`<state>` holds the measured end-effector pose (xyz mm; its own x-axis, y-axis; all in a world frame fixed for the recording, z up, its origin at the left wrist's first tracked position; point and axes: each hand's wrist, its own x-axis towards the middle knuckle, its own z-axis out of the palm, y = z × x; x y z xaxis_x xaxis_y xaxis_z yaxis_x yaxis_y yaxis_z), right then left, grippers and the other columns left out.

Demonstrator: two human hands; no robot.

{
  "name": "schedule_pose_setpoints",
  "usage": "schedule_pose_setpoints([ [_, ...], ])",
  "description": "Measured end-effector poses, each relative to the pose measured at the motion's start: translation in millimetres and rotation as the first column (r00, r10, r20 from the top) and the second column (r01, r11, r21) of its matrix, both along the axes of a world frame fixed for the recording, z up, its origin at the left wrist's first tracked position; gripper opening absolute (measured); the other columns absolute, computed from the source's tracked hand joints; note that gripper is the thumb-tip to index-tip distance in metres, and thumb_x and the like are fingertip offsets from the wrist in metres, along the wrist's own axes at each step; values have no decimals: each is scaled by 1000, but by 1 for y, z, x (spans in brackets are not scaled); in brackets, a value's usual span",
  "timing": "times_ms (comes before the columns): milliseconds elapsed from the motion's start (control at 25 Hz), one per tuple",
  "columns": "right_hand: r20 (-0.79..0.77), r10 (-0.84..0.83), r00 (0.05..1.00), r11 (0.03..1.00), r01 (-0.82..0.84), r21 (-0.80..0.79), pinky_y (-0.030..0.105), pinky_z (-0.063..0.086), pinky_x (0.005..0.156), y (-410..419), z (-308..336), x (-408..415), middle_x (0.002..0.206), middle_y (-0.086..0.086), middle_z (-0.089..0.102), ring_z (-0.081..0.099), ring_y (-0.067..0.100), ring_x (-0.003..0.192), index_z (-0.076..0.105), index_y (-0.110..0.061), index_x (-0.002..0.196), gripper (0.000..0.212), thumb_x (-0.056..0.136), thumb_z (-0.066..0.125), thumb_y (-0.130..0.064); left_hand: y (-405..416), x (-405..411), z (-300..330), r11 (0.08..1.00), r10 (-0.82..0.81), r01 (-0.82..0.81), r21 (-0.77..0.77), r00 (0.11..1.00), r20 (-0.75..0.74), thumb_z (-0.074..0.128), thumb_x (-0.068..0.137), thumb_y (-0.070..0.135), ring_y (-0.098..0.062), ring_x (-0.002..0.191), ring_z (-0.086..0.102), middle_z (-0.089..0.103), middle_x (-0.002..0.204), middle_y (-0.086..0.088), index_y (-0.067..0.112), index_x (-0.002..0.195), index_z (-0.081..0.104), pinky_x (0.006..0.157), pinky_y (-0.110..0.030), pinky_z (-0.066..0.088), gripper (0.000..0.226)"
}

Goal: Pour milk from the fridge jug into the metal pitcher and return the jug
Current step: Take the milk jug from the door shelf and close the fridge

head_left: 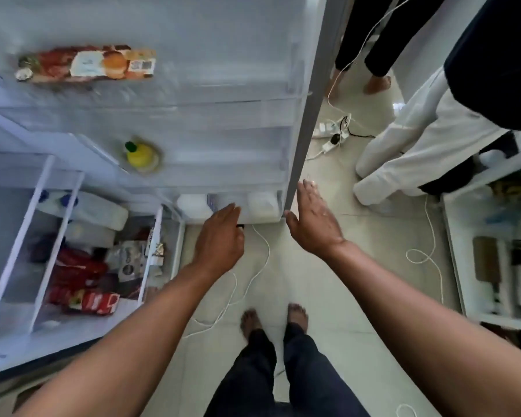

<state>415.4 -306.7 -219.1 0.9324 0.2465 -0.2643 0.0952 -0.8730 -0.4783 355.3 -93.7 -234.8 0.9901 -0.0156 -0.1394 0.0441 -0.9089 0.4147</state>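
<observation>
The fridge stands open, its door (307, 115) swung out ahead of me. Two white milk jugs sit in the lowest door shelf (229, 216): one on the left (193, 206), one on the right (263, 204). My left hand (220, 239) reaches toward that shelf, fingers apart, holding nothing, just short of the gap between the jugs. My right hand (312, 221) lies open and flat against the door's outer edge. No metal pitcher is in view.
A yellow bottle (140, 155) and a food packet (86, 64) sit in the upper door shelves. More jugs (85, 210) and red packets fill the fridge interior at left. White cables (262, 260), a power strip (333, 136) and two other people's legs occupy the tiled floor.
</observation>
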Motion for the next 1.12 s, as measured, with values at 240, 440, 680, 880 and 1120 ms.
schedule_pose_setpoints([
  [240,-128,10,992,1000,-11,-4,42,21,127,4,-83,3,167,22,28,22,35,157,28,0,156,62,103,49,-24,-21,24,-74,982,140,-169,-87,953,-270,54,98,16,-32,147,41,41,160,-16,5,153,41,121,-40,33,57],
  [440,-159,-19,987,1000,15,-26,43,45,93,11,-148,29,135,18,54,53,39,124,46,-2,133,40,101,53,-25,-23,66,-136,907,320,-397,-137,864,-389,56,100,25,-31,145,43,43,159,-15,5,154,38,120,-38,33,61],
  [680,-237,-101,966,994,109,19,39,45,102,33,-217,83,144,18,56,54,39,132,46,-4,143,51,101,57,-29,-27,117,-205,842,369,-505,-190,795,-481,68,90,32,-29,137,52,54,150,-11,9,149,45,116,-38,39,67],
  [880,-326,-155,933,969,208,135,26,43,82,47,-263,110,125,14,70,64,34,118,66,-6,123,37,94,66,-29,-5,136,-298,666,409,-642,-379,740,-534,77,54,47,-40,104,72,75,108,-13,20,110,66,93,-59,58,64],
  [1120,-295,-223,929,901,311,301,20,36,66,31,-247,71,105,10,76,68,26,100,75,-8,108,29,85,77,-25,-49,84,-220,687,471,-596,-415,801,-370,74,81,30,-13,114,67,72,127,6,26,132,62,99,-33,55,53],
])
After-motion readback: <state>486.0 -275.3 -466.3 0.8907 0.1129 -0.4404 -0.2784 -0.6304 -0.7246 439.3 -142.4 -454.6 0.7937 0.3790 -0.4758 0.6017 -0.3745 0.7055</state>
